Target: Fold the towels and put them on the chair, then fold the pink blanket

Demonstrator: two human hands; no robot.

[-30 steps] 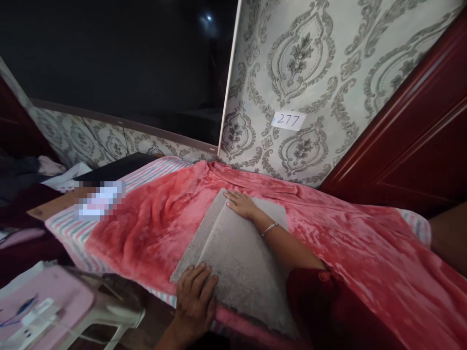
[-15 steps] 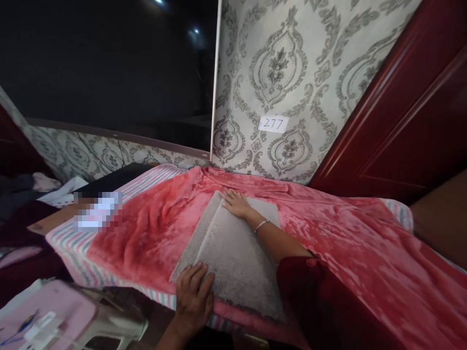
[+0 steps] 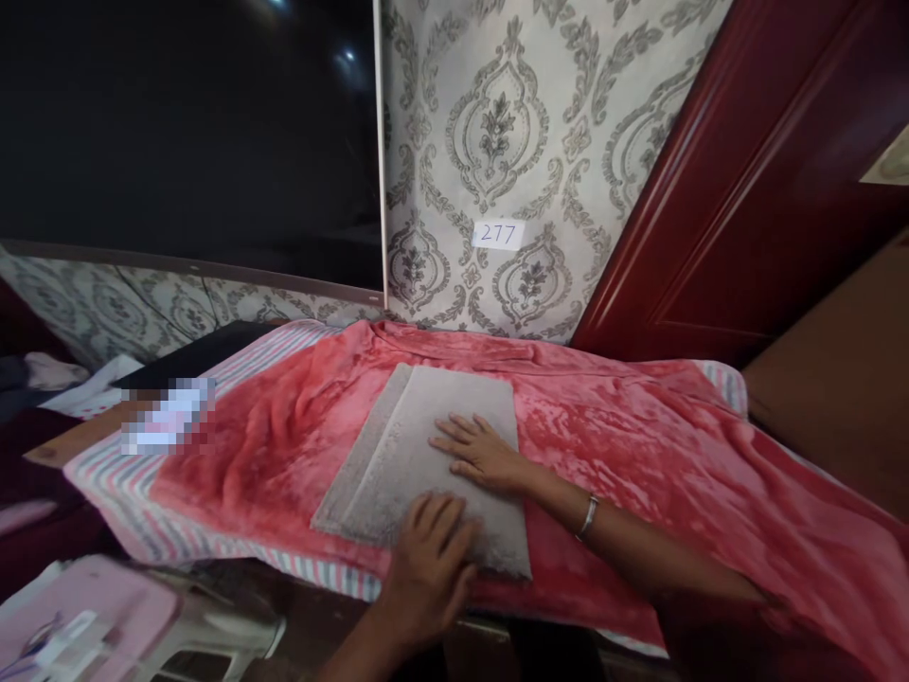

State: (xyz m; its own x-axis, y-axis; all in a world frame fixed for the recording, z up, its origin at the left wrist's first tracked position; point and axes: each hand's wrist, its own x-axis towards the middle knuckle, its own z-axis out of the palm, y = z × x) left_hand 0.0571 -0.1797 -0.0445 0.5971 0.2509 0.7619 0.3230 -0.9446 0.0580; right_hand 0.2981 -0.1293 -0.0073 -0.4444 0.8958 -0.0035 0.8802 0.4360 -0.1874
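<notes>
A grey folded cloth (image 3: 398, 455), its kind not plain, lies flat on a red plush blanket (image 3: 603, 464). Its upper layer stops short of the left edge, so a strip of the lower layer shows there. My right hand (image 3: 483, 453), with a bracelet on the wrist, rests on the middle right of the cloth, fingers spread. Over the near edge of the cloth is my left hand (image 3: 433, 559), its fingers stretched forward and apart, slightly blurred. Neither hand grips anything.
A striped cloth (image 3: 106, 497) shows under the blanket's left side. At the back stand a large dark screen (image 3: 191, 142) and a patterned wall with a paper marked 277 (image 3: 498, 234). A dark red door (image 3: 739, 189) is at right, a pink-topped stool (image 3: 120, 606) at lower left.
My right hand has drawn back from the cloth's far edge to its middle. My left hand has moved right along the near edge from the left corner. The view has shifted a little right.
</notes>
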